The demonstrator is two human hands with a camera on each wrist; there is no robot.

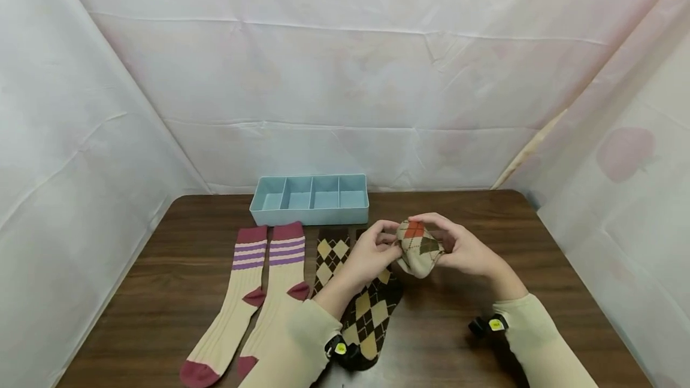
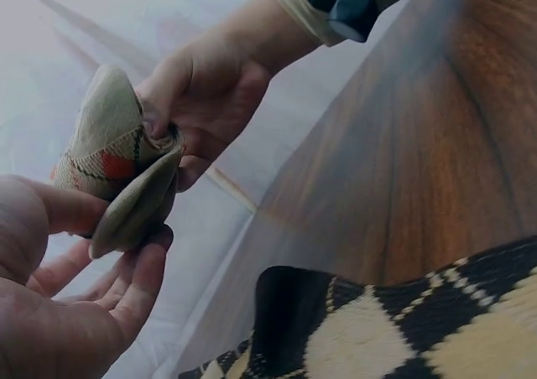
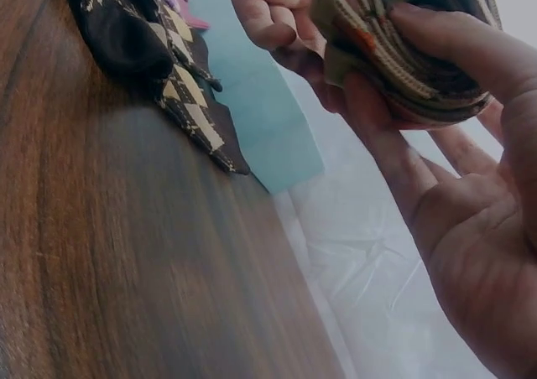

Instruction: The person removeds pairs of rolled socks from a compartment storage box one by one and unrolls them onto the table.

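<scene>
Both hands hold a rolled-up pair of argyle socks (image 1: pixel 419 248), beige with orange and olive diamonds, above the right half of the table. The left hand (image 1: pixel 374 253) pinches its left edge; in the left wrist view, the thumb and fingers grip a beige flap of the roll (image 2: pixel 138 203). On the other side the right hand (image 1: pixel 463 247) grips the roll between thumb and fingers. Coiled layers of the roll (image 3: pixel 419 52) show in the right wrist view, the thumb pressing into them. Below the left forearm lie black-and-yellow argyle socks (image 1: pixel 372 316), partly hidden by the arm.
A light blue tray (image 1: pixel 309 216) with several compartments stands at the table's back edge. Two cream socks (image 1: pixel 232 310) with maroon toes and purple stripes lie flat at the left, one partly behind the left sleeve. White cloth (image 1: pixel 345 76) surrounds the wooden table (image 1: pixel 145 292).
</scene>
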